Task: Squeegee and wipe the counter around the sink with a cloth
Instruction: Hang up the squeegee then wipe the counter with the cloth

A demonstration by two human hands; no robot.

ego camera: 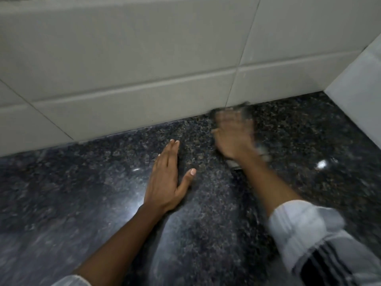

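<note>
A dark speckled granite counter (103, 203) fills the lower part of the view. My left hand (167, 180) lies flat on it, palm down, fingers together and thumb spread, holding nothing. My right hand (233, 137) is blurred by motion and closed around a squeegee (243, 109). The squeegee's dark blade sits at the back of the counter, against the foot of the tiled wall. A grey handle end (235, 163) shows below the wrist. No cloth and no sink are in view.
A wall of large pale grey tiles (144, 58) rises behind the counter. A second pale tiled wall (358, 83) closes the corner at the right. Light glints on the granite at the right (321, 164).
</note>
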